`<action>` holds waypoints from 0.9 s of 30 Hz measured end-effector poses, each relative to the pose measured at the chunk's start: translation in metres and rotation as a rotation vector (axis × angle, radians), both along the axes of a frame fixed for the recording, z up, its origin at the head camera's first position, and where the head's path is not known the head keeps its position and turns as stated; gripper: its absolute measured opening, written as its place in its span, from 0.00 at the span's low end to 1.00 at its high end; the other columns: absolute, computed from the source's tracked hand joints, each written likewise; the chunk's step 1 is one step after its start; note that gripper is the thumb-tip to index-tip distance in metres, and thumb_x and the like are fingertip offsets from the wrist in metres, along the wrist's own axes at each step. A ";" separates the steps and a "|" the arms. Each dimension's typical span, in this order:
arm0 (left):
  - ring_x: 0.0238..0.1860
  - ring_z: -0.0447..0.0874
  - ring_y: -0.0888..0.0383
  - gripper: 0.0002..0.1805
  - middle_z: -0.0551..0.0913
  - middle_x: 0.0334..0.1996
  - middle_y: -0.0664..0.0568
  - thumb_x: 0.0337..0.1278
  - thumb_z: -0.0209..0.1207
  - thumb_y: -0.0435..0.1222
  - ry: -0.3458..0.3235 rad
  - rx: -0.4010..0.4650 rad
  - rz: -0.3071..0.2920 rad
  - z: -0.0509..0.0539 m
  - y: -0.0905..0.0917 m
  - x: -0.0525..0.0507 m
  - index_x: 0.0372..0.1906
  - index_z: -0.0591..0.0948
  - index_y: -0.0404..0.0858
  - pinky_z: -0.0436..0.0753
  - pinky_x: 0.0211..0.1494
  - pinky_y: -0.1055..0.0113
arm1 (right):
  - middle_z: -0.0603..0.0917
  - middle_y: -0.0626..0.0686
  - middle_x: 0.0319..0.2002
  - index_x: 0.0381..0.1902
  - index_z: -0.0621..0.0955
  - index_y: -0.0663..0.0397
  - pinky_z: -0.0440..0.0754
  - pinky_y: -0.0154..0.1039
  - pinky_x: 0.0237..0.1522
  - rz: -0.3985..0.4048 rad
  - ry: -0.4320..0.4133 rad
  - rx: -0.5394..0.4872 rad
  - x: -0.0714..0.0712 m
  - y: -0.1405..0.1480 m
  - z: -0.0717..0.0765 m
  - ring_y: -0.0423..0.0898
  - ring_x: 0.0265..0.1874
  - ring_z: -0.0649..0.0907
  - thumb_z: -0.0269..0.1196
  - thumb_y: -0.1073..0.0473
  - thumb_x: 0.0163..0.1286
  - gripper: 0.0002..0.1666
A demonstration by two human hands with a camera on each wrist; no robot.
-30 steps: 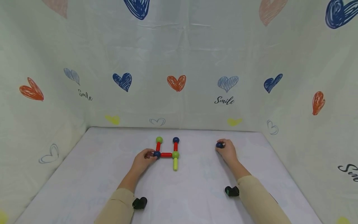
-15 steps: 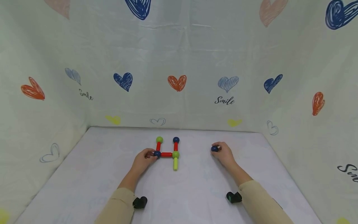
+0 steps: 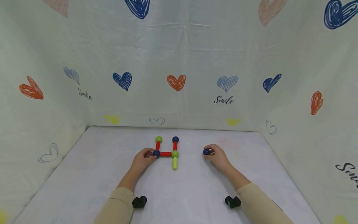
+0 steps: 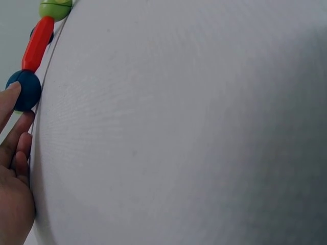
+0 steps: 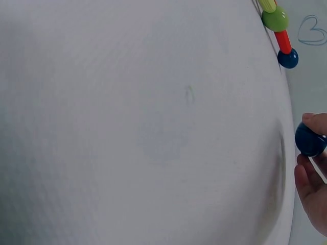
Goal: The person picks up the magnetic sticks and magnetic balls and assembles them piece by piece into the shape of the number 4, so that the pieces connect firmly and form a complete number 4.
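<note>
A structure of balls and rods lies on the white table. Its left corner is a blue ball (image 3: 156, 153), pinched between the thumb and fingers of my left hand (image 3: 142, 161). From that ball one red rod (image 3: 158, 146) leads back to a green ball (image 3: 158, 139), and another red rod (image 3: 166, 154) runs right to a second green ball (image 3: 175, 154). A further red rod joins this one to a blue ball at the back, and a yellow-green rod (image 3: 174, 164) points toward me. To the right, my right hand (image 3: 219, 157) pinches a loose blue ball (image 5: 309, 140).
The white table (image 3: 179, 193) ends at a cloth backdrop (image 3: 195, 56) printed with hearts and "Smile". A small black device (image 3: 139, 202) sits at the left wrist, and a similar black device (image 3: 232, 202) at the right.
My right hand has moved left and a little toward me with its blue ball, nearer the structure. The left hand and the structure stay in place.
</note>
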State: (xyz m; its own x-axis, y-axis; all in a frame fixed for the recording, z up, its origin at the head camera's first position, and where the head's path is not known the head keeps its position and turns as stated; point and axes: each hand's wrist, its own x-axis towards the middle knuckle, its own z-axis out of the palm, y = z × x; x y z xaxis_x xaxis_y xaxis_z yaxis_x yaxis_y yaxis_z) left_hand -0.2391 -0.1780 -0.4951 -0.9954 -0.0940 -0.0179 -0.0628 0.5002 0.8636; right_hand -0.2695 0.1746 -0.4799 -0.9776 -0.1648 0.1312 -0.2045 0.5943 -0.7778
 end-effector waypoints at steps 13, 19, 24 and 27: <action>0.45 0.72 0.51 0.19 0.81 0.45 0.46 0.59 0.65 0.34 0.000 0.002 -0.009 0.001 0.000 0.000 0.55 0.79 0.37 0.74 0.46 0.60 | 0.81 0.52 0.46 0.46 0.83 0.55 0.78 0.47 0.47 0.068 -0.028 0.002 0.017 -0.019 0.008 0.50 0.44 0.79 0.72 0.67 0.57 0.18; 0.48 0.72 0.48 0.21 0.80 0.49 0.44 0.58 0.65 0.34 -0.002 0.024 -0.009 0.001 0.000 -0.003 0.57 0.78 0.38 0.75 0.48 0.58 | 0.81 0.51 0.46 0.45 0.83 0.55 0.80 0.47 0.48 0.092 -0.011 0.002 0.022 -0.025 0.010 0.50 0.44 0.81 0.72 0.68 0.56 0.18; 0.56 0.71 0.43 0.24 0.75 0.59 0.41 0.59 0.65 0.34 -0.009 0.053 -0.012 0.004 0.002 -0.006 0.61 0.76 0.39 0.76 0.56 0.51 | 0.81 0.52 0.45 0.46 0.83 0.56 0.80 0.46 0.49 0.146 0.001 -0.007 0.025 -0.030 0.012 0.50 0.44 0.82 0.72 0.69 0.56 0.19; 0.60 0.69 0.40 0.25 0.72 0.62 0.40 0.58 0.65 0.33 0.002 0.062 -0.031 0.006 0.003 -0.007 0.61 0.76 0.38 0.72 0.61 0.47 | 0.81 0.52 0.45 0.46 0.83 0.57 0.80 0.46 0.50 0.167 -0.002 -0.009 0.028 -0.035 0.014 0.51 0.44 0.82 0.72 0.70 0.55 0.19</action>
